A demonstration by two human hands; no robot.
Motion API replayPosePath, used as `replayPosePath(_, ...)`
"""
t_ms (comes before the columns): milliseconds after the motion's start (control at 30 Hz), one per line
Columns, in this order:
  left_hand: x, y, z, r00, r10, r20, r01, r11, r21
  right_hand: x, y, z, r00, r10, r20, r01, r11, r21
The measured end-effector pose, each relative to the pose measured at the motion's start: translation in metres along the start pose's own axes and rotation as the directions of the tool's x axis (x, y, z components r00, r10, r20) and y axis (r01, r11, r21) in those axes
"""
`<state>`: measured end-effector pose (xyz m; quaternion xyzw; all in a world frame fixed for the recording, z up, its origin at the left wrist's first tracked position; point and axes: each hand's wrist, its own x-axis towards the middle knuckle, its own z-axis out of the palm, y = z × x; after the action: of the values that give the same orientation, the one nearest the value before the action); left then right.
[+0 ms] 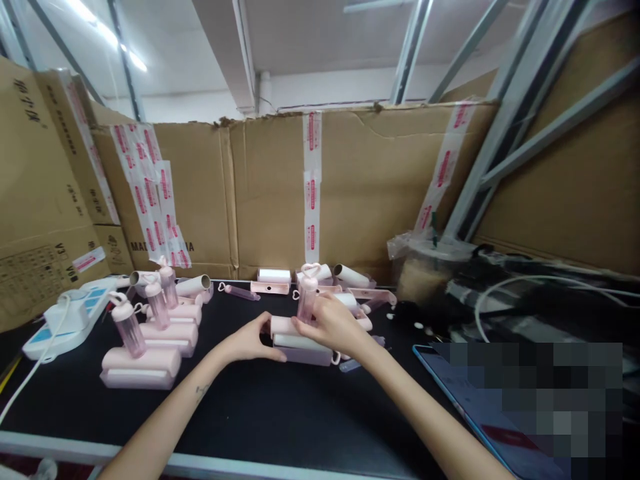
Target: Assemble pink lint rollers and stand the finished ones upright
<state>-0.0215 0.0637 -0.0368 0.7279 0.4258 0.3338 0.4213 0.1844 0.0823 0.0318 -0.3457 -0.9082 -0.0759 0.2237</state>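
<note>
On the black tabletop (260, 407), the left hand (250, 341) steadies a pink roller case (300, 341) while the right hand (333, 323) grips its translucent pink handle (306, 300) (heart-topped, upright). Finished pink rollers (150, 340) stand at left beside a white power strip (67, 320).

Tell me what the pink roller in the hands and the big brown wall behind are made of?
The pink roller looks like smooth plastic: its case is softly glossy and its clear pink handle lets light through. The left hand and right hand hold it. The wall is cardboard: matte brown, creased, ragged on top, taped.
</note>
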Motion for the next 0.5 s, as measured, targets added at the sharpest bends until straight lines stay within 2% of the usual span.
replayPosePath(133, -0.002, 0.002, -0.003, 1.000, -0.016, -0.020, 0.017, 0.999, 0.043, -0.003, 0.002, 0.019, 0.998, 0.015, 0.063, -0.028, 0.979, 0.204)
replayPosePath(233, -0.003, 0.006, -0.005, 0.999, -0.006, -0.052, 0.011, 0.995, 0.103, -0.008, 0.004, 0.028, 0.988, -0.006, 0.157, -0.051, 0.933, 0.357)
replayPosePath(367, -0.008, 0.014, -0.005, 0.992, 0.051, -0.120, -0.019, 0.966, 0.259, -0.008, 0.005, 0.029, 0.961, 0.021, 0.277, -0.131, 0.913, 0.386)
replayPosePath(433, -0.013, 0.020, -0.008, 0.987, 0.066, -0.147, -0.021, 0.956, 0.292, -0.003, 0.004, 0.029, 0.946, -0.025, 0.323, -0.107, 0.918, 0.383)
replayPosePath(500, -0.018, 0.027, -0.013, 0.969, 0.148, -0.201, -0.074, 0.940, 0.333, 0.009, 0.001, 0.032, 0.923, -0.074, 0.376, -0.078, 0.925, 0.373)
